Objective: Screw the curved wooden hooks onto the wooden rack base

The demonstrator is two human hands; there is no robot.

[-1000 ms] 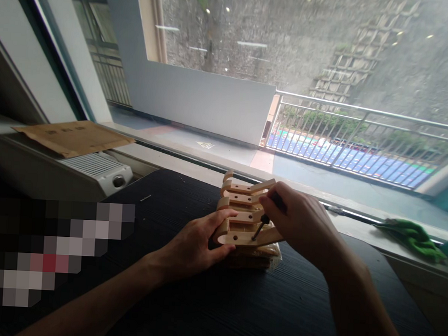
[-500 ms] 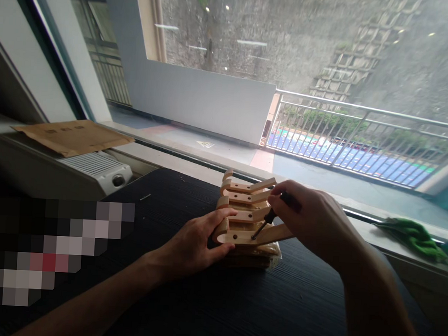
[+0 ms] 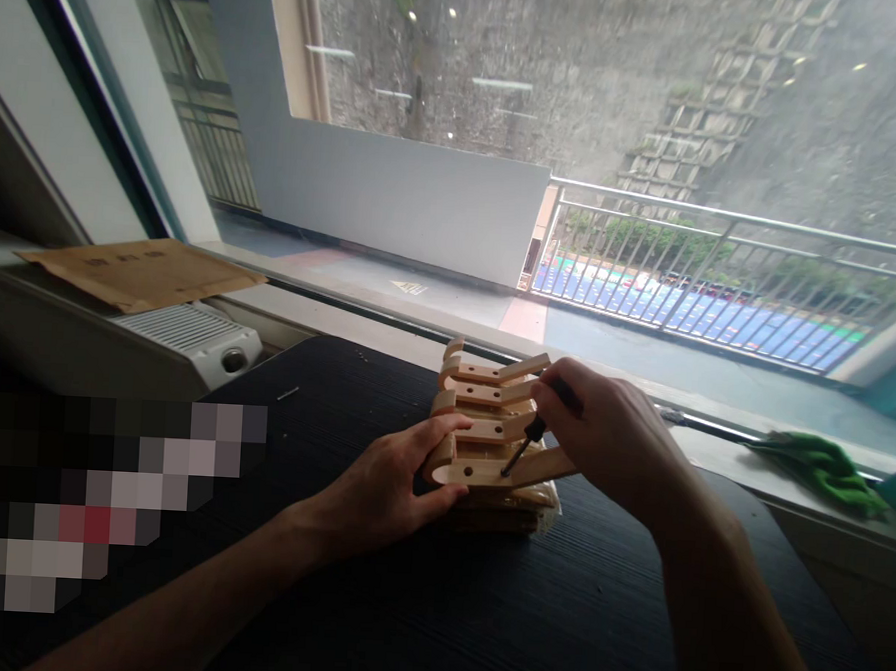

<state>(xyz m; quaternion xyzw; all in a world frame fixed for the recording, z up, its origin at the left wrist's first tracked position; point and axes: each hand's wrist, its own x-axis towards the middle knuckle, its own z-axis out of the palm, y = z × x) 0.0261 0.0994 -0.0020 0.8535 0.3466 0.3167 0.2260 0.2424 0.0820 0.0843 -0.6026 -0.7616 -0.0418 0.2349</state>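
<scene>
In the head view, four pale wooden hooks sit in a row on top of a plastic-wrapped stack (image 3: pixel 528 522), which rests on a dark table (image 3: pixel 575 633) just in front of the window. The stack seems to serve as a raised bed for them.

The left hand (image 3: pixel 389 481) is curved round the curled end of the nearest hook (image 3: pixel 486 474), its thumb at the near edge and its fingers over the far side. The grip is part-closed, with the wood between thumb and fingers, presumably to stop the piece turning or sliding.

The right hand (image 3: pixel 605 419) is closed round the dark handle of a screwdriver (image 3: pixel 535 427) (most of that handle is covered by the fingers). The shaft slants down and left, and its tip meets the flat part of the nearest hook, right of an uncovered hole. The slant probably keeps the knuckles clear of the hook's raised arm; whether a screw sits under the tip is too small to tell.

Well apart from the hands, a brown envelope (image 3: pixel 147 272) lies at the left on a white slatted box (image 3: pixel 193 332), and a green cloth (image 3: pixel 823 470) lies bunched on the sill at the right.
</scene>
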